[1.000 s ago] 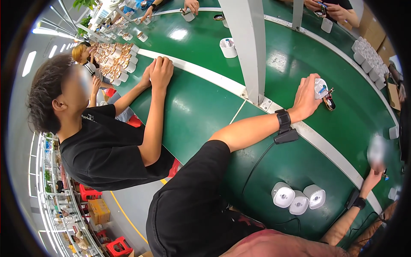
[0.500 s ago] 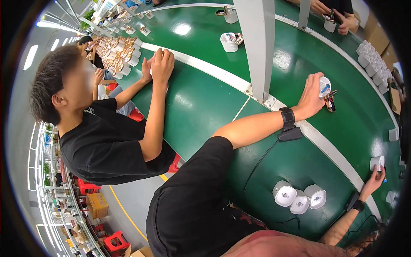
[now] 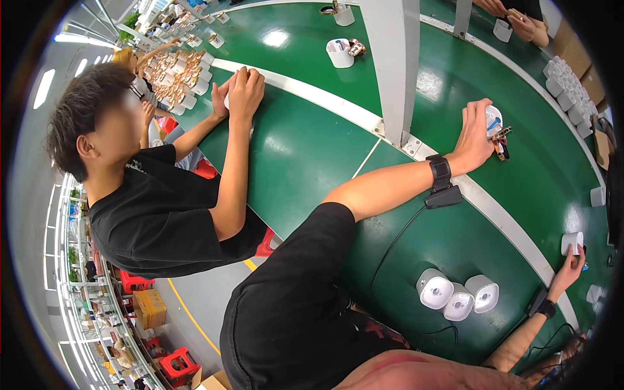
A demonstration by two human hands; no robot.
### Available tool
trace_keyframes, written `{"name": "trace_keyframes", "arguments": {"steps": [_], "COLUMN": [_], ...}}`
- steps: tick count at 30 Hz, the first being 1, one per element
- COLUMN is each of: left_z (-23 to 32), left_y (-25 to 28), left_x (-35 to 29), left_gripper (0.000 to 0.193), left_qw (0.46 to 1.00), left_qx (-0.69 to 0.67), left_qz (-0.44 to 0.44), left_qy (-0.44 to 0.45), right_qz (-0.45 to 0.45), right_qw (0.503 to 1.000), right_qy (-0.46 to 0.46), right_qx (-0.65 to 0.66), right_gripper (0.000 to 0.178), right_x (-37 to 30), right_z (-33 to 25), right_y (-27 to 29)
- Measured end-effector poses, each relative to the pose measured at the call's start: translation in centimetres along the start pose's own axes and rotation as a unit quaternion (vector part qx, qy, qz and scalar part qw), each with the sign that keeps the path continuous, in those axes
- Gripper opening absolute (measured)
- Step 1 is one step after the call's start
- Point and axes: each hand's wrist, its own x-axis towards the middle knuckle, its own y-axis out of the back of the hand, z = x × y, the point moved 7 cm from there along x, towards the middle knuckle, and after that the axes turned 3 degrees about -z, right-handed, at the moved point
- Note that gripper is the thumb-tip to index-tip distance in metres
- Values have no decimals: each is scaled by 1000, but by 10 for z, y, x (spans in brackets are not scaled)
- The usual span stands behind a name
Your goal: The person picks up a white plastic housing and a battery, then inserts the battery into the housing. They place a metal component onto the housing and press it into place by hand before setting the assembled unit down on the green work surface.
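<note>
My left hand [image 3: 476, 140], at the end of an outstretched arm, is closed around a white cup-shaped housing [image 3: 494, 120]. Blue and metallic parts show in its open top, and a copper-and-black component [image 3: 502, 144] hangs at its side. Off to the right, my right hand [image 3: 569, 268] grips another white housing [image 3: 572, 243] from its near side. Three white housings [image 3: 458, 304] stand grouped on the green table between my arms, each showing a recessed face with a small central hole.
A pale metal post [image 3: 390, 71] rises from the white rail [image 3: 507, 221] beside the green table [image 3: 292, 169]. At left, a co-worker [image 3: 156, 195] holds something white. More housings [image 3: 340, 53] stand beyond the rail; stacked white cups [image 3: 565, 84] sit at far right. Another person's hands [image 3: 523, 26] work there.
The view has shifted slightly. Both my hands keep their grip on the housings with little movement. At the top right, the other person's hands have changed position near a white cup.
</note>
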Motion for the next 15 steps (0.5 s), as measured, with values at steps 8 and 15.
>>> {"name": "trace_keyframes", "arguments": {"steps": [8, 15], "left_z": [1, 0], "left_y": [-1, -4], "left_x": [2, 0], "left_gripper": [79, 79], "left_qw": [1000, 1000], "left_qx": [7, -9], "left_qz": [-9, -27], "left_qy": [12, 7], "right_qz": [-34, -40], "right_qw": [999, 998], "right_qy": [8, 17], "right_qx": [21, 43], "right_gripper": [31, 33], "right_x": [1, -3], "right_z": [8, -1], "right_y": [-5, -10]}}
